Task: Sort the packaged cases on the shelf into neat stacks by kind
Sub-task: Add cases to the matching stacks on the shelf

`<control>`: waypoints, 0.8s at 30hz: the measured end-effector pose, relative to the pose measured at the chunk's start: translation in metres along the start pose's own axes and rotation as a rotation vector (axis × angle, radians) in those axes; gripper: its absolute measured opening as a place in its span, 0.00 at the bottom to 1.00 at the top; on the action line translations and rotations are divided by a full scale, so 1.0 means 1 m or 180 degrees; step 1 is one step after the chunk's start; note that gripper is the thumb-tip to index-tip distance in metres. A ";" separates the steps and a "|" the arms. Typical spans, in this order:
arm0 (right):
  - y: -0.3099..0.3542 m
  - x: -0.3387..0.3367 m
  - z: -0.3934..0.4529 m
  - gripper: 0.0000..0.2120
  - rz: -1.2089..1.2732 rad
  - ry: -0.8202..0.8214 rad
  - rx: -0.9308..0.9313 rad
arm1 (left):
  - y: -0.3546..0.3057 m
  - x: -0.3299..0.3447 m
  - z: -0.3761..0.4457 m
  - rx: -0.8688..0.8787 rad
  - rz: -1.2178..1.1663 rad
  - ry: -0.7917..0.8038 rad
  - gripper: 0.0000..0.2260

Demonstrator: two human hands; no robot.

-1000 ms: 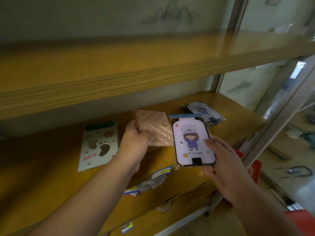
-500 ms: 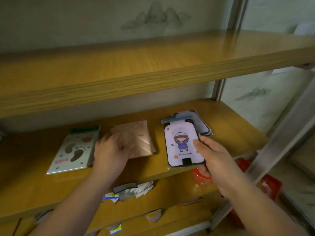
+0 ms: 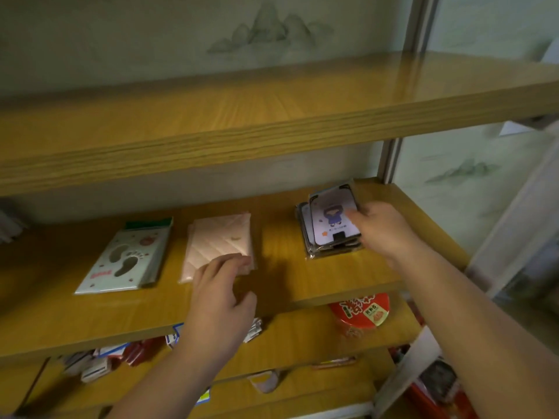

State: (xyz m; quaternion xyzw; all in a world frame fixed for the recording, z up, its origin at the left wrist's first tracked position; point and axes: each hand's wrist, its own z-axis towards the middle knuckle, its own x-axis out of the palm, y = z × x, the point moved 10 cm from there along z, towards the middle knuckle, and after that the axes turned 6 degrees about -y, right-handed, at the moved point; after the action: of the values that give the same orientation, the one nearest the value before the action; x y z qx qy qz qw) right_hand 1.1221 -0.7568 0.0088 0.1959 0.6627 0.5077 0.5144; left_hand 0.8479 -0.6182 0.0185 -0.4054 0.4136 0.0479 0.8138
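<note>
On the middle wooden shelf (image 3: 287,273) three kinds of packaged cases lie in a row. At the left is a pale mint stack printed with dark footprints (image 3: 124,258); just beside it a stack of quilted pale pink cases in clear wrap (image 3: 220,240); well to the right a stack of dark-framed cases (image 3: 308,234). The white case with a cartoon girl in purple (image 3: 331,220) now sits on top of that dark stack, a little askew; half a second ago it was held up in front of the shelf. The right hand (image 3: 384,228) still pinches its right edge, thumb on the face. The left hand (image 3: 220,294) has let go of the pink stack and rests open, fingertips touching its near edge. On the shelf below stand a red round tin (image 3: 360,313) and scattered small packets (image 3: 99,358).
</note>
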 end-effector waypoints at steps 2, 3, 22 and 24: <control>-0.002 0.006 0.010 0.14 -0.0318 0.0056 -0.0029 | -0.004 0.001 -0.003 0.0004 -0.0051 0.0061 0.23; -0.002 0.006 0.013 0.14 -0.0528 0.0034 -0.0086 | -0.005 0.001 -0.005 -0.0013 -0.0070 0.0071 0.22; 0.070 0.072 -0.131 0.22 -0.1582 0.0046 -0.2016 | 0.002 -0.038 -0.020 0.0181 0.0901 -0.0427 0.25; 0.078 0.093 -0.141 0.21 -0.1575 0.0193 -0.2185 | 0.012 -0.053 -0.026 0.0094 0.0985 -0.0500 0.24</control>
State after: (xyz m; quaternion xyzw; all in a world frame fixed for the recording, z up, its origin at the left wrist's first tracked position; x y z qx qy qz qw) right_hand 0.9410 -0.7187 0.0255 -0.1669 0.4970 0.5657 0.6365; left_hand 0.7919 -0.6148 0.0407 -0.3200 0.4068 0.1981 0.8324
